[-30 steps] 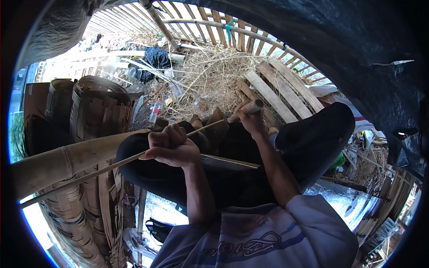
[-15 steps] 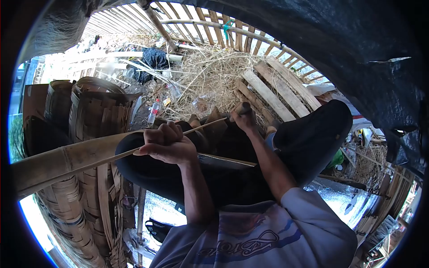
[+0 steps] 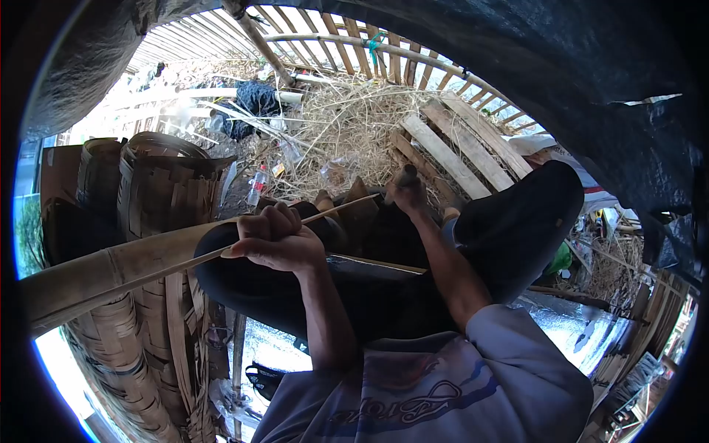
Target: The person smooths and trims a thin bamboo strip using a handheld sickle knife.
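Note:
My left hand is closed around a thin bamboo strip, over my left knee. The strip slants from the lower left up to a free tip in front of my lap. Beside it lies a thick split bamboo pole, passing under my left hand. My right hand is wrapped around a tool's dark, rounded handle, just right of the strip's tip and apart from it. Whatever the handle carries is hidden against my dark trousers. A long flat piece with a pale edge lies across my lap.
Rolled woven bamboo sheets stand at the left. Ahead are straw, wooden planks, a plastic bottle and a black bundle. A slatted bamboo fence closes the back. Dark sheeting hangs overhead at right.
My right hand has shifted slightly to the right, leaving a wider gap to the strip's tip. My left hand still grips the strip in about the same spot.

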